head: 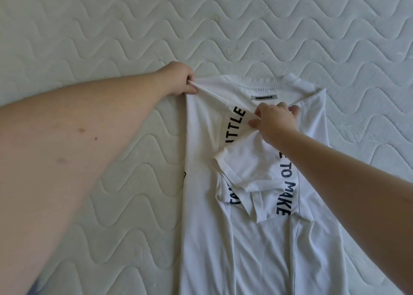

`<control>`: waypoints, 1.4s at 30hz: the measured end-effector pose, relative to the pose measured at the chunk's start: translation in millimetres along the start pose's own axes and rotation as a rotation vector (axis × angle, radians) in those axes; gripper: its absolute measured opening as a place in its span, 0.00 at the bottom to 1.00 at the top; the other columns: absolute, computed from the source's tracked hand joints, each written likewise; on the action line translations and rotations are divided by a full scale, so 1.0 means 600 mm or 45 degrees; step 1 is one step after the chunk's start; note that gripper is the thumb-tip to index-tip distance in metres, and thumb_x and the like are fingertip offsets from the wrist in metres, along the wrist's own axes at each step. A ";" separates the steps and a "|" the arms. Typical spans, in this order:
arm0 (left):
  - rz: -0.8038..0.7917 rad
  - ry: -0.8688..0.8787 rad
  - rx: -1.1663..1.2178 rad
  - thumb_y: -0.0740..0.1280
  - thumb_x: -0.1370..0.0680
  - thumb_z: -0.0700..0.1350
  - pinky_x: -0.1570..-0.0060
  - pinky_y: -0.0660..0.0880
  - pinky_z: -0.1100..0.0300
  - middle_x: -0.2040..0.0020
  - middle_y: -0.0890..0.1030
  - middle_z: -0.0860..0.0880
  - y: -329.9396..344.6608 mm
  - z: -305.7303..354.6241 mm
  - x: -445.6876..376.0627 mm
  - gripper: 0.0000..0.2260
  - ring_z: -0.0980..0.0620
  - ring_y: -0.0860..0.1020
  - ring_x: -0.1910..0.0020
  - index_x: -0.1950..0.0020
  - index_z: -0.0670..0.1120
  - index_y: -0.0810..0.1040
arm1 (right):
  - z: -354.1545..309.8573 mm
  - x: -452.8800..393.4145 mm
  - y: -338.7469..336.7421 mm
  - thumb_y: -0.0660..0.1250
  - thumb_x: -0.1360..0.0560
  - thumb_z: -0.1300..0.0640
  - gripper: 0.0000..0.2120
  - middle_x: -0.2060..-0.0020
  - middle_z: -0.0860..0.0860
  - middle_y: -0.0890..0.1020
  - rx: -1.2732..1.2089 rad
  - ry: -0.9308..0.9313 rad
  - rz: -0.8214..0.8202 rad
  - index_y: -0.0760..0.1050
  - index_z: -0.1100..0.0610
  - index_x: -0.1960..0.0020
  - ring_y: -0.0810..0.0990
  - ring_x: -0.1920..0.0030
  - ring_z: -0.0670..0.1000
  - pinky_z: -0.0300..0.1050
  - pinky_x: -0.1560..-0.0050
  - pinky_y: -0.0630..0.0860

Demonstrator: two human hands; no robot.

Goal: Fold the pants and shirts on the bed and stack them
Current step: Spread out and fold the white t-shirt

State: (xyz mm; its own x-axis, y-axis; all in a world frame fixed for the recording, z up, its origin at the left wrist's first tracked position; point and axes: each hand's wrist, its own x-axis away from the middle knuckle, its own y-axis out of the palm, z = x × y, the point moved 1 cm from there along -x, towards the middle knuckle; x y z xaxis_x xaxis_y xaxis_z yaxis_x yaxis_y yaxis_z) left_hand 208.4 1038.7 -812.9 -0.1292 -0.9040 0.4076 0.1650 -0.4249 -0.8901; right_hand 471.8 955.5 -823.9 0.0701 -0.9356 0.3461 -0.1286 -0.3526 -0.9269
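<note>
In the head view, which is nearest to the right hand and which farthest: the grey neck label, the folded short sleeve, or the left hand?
From the right hand, which pinches the white printed T-shirt:
1. Grey neck label, just beyond the hand, below the collar.
2. Folded short sleeve, below the hand, lying across the shirt's chest.
3. Left hand, far left, gripping the shirt's shoulder corner.

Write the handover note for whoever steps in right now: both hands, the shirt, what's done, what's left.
Left hand: pinches the far left shoulder edge of the white cotton T-shirt with dark printed lettering, pulling it taut.
Right hand: pinches a fold of the shirt's fabric just below the neckline with the grey label.
Shirt: lies lengthwise on the pale quilted mattress, collar at the far end. Both sides are turned in over the middle, and one short sleeve lies on top.
Done: side folds started.
Left: smooth the folds, fold lengthwise, stack. No pants or stack are in view.
</note>
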 end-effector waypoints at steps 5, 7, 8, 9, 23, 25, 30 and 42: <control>0.169 -0.093 0.141 0.74 0.28 0.42 0.57 0.69 0.58 0.49 0.81 0.42 0.010 -0.002 0.010 0.08 0.42 0.78 0.48 0.55 0.48 0.76 | 0.004 0.012 0.005 0.64 0.20 0.49 0.10 0.57 0.50 0.75 -0.100 0.002 0.161 0.76 0.52 0.43 0.64 0.50 0.52 0.56 0.35 0.57; 0.252 -0.160 0.375 0.72 0.26 0.42 0.58 0.68 0.60 0.50 0.81 0.43 0.029 -0.006 0.013 0.08 0.44 0.78 0.50 0.51 0.48 0.75 | 0.003 0.017 0.008 0.63 0.20 0.50 0.09 0.48 0.51 0.80 -0.090 -0.018 0.210 0.75 0.51 0.42 0.70 0.42 0.56 0.57 0.33 0.56; 0.281 -0.218 0.505 0.72 0.26 0.44 0.56 0.69 0.60 0.50 0.80 0.44 0.040 -0.008 0.014 0.10 0.46 0.77 0.51 0.48 0.47 0.75 | 0.003 0.021 0.011 0.62 0.20 0.50 0.11 0.43 0.51 0.79 -0.097 -0.021 0.259 0.74 0.51 0.40 0.70 0.38 0.57 0.57 0.32 0.56; 0.291 -0.294 0.639 0.72 0.25 0.46 0.53 0.71 0.59 0.48 0.79 0.45 0.050 -0.010 0.017 0.13 0.47 0.77 0.51 0.44 0.47 0.75 | 0.003 0.029 0.014 0.61 0.20 0.50 0.15 0.39 0.51 0.77 -0.122 -0.027 0.326 0.72 0.51 0.36 0.68 0.34 0.57 0.58 0.31 0.55; 0.694 0.201 0.432 0.64 0.23 0.37 0.35 0.69 0.49 0.36 0.75 0.39 0.166 0.143 0.250 0.17 0.41 0.74 0.36 0.34 0.37 0.74 | -0.006 0.202 0.118 0.50 0.17 0.49 0.28 0.20 0.48 0.49 -0.188 -0.147 0.270 0.44 0.51 0.20 0.45 0.21 0.48 0.54 0.22 0.41; 0.603 0.121 0.628 0.67 0.22 0.40 0.38 0.72 0.50 0.40 0.77 0.42 0.205 0.178 0.314 0.17 0.44 0.76 0.41 0.34 0.39 0.74 | 0.002 0.221 0.106 0.50 0.17 0.51 0.27 0.21 0.49 0.54 -0.300 -0.040 0.362 0.50 0.53 0.20 0.49 0.21 0.49 0.54 0.22 0.45; 0.477 -0.389 0.963 0.71 0.24 0.46 0.41 0.70 0.56 0.41 0.76 0.41 0.245 0.203 0.348 0.23 0.44 0.75 0.43 0.32 0.40 0.71 | 0.026 0.332 0.118 0.56 0.20 0.54 0.25 0.24 0.52 0.65 -0.251 -0.167 0.397 0.62 0.57 0.23 0.59 0.23 0.53 0.57 0.24 0.54; 0.310 -0.350 0.550 0.70 0.25 0.42 0.47 0.69 0.53 0.38 0.73 0.42 0.245 0.221 0.365 0.30 0.40 0.73 0.42 0.25 0.47 0.62 | 0.040 0.400 0.168 0.54 0.18 0.47 0.31 0.20 0.49 0.43 -0.121 -0.401 -0.205 0.47 0.52 0.19 0.42 0.21 0.51 0.50 0.24 0.39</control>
State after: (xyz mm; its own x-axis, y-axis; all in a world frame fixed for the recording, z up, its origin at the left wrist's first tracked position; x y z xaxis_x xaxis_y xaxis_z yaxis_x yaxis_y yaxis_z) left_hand 333.8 772.0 -827.2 0.2126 -0.9329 0.2906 0.5510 -0.1311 -0.8241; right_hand 499.2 695.9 -837.6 0.3960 -0.8209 0.4114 -0.1813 -0.5091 -0.8414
